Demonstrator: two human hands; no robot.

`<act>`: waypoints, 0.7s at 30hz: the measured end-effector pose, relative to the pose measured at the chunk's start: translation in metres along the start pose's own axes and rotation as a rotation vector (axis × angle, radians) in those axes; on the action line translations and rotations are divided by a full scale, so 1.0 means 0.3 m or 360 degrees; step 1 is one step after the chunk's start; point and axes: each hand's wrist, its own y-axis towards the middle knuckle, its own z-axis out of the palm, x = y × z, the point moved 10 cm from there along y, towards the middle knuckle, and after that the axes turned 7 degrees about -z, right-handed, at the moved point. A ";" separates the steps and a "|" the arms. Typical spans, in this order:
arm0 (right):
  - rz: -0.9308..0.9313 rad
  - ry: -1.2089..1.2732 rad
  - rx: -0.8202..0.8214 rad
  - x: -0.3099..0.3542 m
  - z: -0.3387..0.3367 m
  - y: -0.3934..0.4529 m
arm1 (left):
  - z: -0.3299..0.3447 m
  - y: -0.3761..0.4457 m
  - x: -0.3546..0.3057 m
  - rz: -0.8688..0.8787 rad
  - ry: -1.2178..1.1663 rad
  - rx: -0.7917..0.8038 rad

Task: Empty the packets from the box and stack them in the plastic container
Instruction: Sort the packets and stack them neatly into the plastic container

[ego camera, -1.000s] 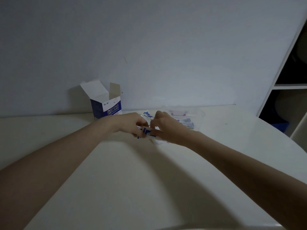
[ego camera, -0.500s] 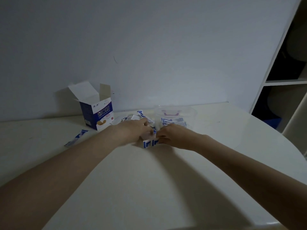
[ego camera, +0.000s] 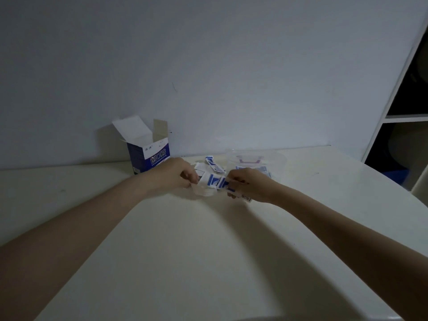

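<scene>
An open blue and white box (ego camera: 148, 154) stands upright near the wall with its flaps raised. To its right sits a clear plastic container (ego camera: 256, 159) holding a few packets. Between them lie several loose blue and white packets (ego camera: 212, 164). My left hand (ego camera: 177, 176) and my right hand (ego camera: 249, 185) meet in front of that pile, both gripping a small bundle of packets (ego camera: 214, 181) held just above the white table (ego camera: 208, 251).
A white shelf unit (ego camera: 398, 117) with dark compartments stands at the right, with a blue object low beside the table. A plain wall runs right behind the box and the container. The table's right edge curves round.
Both hands have lifted from the table with a bundle of packets between them. The view has shifted, so the stray packet seen at the left before is out of sight.
</scene>
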 end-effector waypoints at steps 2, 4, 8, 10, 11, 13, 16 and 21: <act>0.0080 0.0382 -0.0033 0.005 0.018 0.010 | -0.002 -0.027 0.015 0.0013 0.0018 0.0014; 0.0149 0.0640 -0.0092 0.010 0.025 0.022 | -0.004 -0.047 0.032 0.0015 0.0036 -0.0007; 0.0184 0.0598 -0.0127 0.026 0.045 0.049 | -0.031 -0.081 0.068 -0.0023 -0.0100 -0.0081; 0.0042 0.0310 -0.0107 0.072 0.035 0.057 | -0.038 -0.088 0.089 -0.0046 -0.0248 -0.0097; -0.0058 0.0204 -0.0066 0.110 0.039 0.061 | -0.035 -0.090 0.100 -0.0057 -0.0292 -0.0102; -0.0267 0.0041 0.0120 0.183 0.079 0.056 | -0.023 -0.090 0.117 -0.0077 -0.0407 -0.0113; -0.0679 -0.0536 0.0185 0.276 0.125 0.047 | 0.008 -0.104 0.105 -0.0097 -0.0607 -0.0063; -0.1031 -0.0816 0.0134 0.344 0.187 0.042 | 0.089 -0.134 0.110 -0.0268 -0.1018 0.0181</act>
